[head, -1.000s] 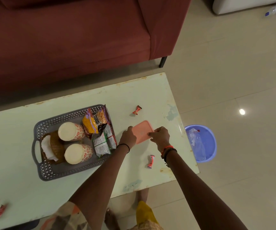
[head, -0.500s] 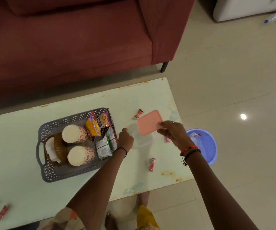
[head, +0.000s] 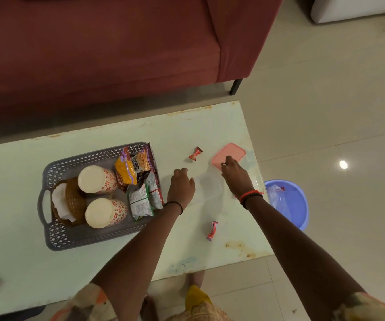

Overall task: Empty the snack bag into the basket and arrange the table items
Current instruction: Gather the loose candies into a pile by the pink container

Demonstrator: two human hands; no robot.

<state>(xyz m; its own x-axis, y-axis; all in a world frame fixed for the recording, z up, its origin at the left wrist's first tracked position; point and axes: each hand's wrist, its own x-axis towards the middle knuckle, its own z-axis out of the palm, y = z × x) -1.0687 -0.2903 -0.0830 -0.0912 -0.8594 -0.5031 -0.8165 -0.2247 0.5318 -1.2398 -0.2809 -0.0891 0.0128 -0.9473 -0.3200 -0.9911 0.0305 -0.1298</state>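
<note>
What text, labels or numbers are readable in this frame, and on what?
No text can be quoted; nothing reads cleanly.
On the brown snack packet in the basket: white block lettering, too blurred.
On the yellow packet: print, unreadable.
On the green-and-white packets: fine print, too small.
On the red candy wrappers: markings blurred.
On the paper cups: floral pattern only.
On the pink lid: nothing.
</note>
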